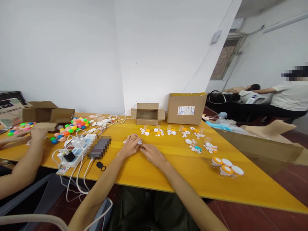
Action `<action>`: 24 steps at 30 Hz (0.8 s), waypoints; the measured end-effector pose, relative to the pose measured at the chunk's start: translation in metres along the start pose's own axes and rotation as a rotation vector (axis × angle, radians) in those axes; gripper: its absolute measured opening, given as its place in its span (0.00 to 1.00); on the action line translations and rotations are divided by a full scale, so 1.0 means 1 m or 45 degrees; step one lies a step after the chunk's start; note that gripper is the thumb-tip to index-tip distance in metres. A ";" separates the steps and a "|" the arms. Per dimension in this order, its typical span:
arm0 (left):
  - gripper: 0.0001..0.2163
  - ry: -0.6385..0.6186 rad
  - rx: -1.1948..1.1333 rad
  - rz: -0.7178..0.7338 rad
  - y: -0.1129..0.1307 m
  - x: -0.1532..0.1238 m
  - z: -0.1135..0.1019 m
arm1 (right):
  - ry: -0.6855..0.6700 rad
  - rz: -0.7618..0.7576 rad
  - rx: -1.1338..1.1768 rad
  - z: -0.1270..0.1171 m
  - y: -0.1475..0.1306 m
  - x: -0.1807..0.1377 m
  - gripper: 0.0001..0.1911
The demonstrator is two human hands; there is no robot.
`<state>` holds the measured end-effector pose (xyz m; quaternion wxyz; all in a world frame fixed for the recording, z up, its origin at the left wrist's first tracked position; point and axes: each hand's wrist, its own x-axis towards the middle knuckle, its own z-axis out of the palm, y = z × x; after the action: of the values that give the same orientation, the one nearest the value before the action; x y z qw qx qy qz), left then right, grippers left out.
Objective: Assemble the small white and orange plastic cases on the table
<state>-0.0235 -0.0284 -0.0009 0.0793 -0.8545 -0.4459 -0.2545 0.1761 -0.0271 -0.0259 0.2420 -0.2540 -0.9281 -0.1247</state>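
At the middle of the yellow table (134,175), my left hand (130,147) has its fingers curled around a small white round part (140,142). Close against it on the right, my right hand (153,155) rests low with bent fingers pressed together near that part; anything in its fingertips is too small to make out. Another small white piece (124,141) lies just left of my left hand. Beyond my hands are groups of white and orange plastic parts (158,131) with small clear cups. A white piece with a teal ring (197,149) lies to the right.
Several clear jars with white and orange lids (226,169) stand at right. Behind are an open cardboard box (147,121) and a larger closed box (185,110). On the left lie a power strip (79,150) with cables, a phone (99,148), coloured balls (72,128) and a co-worker's arms (31,160).
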 end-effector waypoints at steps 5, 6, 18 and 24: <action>0.13 -0.011 -0.035 -0.004 -0.002 0.000 0.002 | 0.011 0.041 0.044 -0.001 -0.001 -0.001 0.20; 0.13 -0.006 -0.035 -0.011 -0.002 0.000 0.002 | 0.015 0.052 0.048 -0.001 -0.001 -0.001 0.20; 0.12 0.033 -0.071 -0.014 0.008 0.000 -0.005 | 0.100 0.400 0.072 -0.011 0.011 -0.009 0.13; 0.07 -0.054 -0.113 0.078 0.015 0.001 -0.009 | 0.032 0.472 0.115 -0.017 0.013 -0.009 0.07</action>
<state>-0.0141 -0.0403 0.0086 0.0397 -0.8756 -0.4093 -0.2534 0.1963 -0.0262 -0.0148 0.2837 -0.4080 -0.8669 -0.0393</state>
